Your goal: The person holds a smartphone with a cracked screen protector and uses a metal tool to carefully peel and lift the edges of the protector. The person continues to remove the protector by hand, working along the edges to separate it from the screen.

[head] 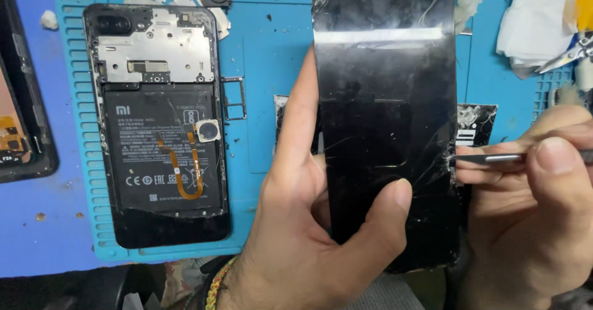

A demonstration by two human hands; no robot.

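Bright, even light from above, colours strong. A pale glare band crosses the black screen panel [386, 118] near its far end. Soft shadows under the hands on the blue mat [259, 100]. Centre sharp; right hand [531, 223] & far-right clutter slightly blurred.

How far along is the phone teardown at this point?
Done: the opened phone lies on the blue mat with battery and metal shield exposed, and the cracked screen is off it. In hand: the left hand holds the screen upright while the right hand works tweezers at its right edge. Left: no replacement screen is fitted.
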